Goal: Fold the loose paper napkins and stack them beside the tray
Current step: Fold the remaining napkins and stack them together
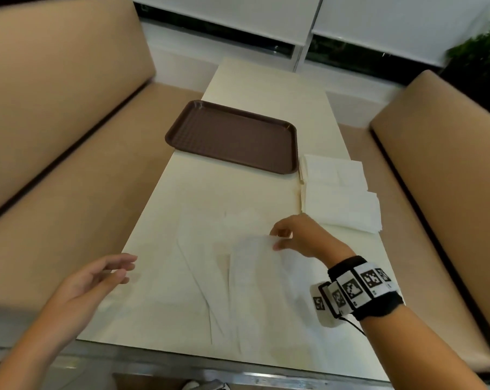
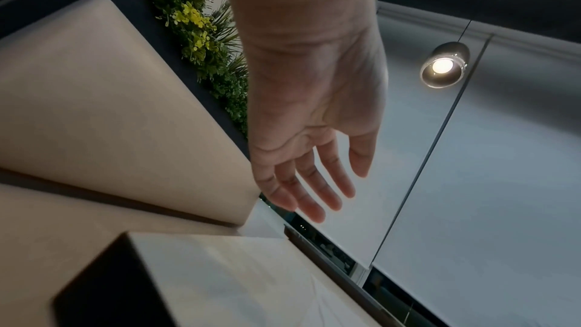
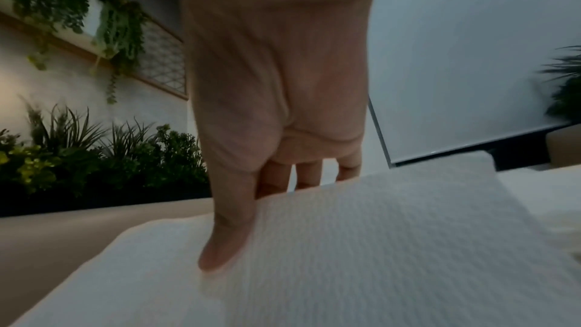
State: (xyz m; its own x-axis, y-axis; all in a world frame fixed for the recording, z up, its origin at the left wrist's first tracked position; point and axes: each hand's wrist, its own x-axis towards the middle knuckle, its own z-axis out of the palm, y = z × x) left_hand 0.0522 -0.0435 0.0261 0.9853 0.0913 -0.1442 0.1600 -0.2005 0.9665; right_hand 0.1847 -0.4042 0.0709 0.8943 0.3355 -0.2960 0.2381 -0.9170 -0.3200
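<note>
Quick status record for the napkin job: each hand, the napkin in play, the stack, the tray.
left hand: empty, fingers relaxed, above the table's near left edge
right hand: pinches the lifted edge of a napkin
napkin: unfolded, one edge raised, the rest on the table
loose napkins: spread flat at the near end
folded stack: right of the tray, at its near corner
tray: brown, nothing on it
</note>
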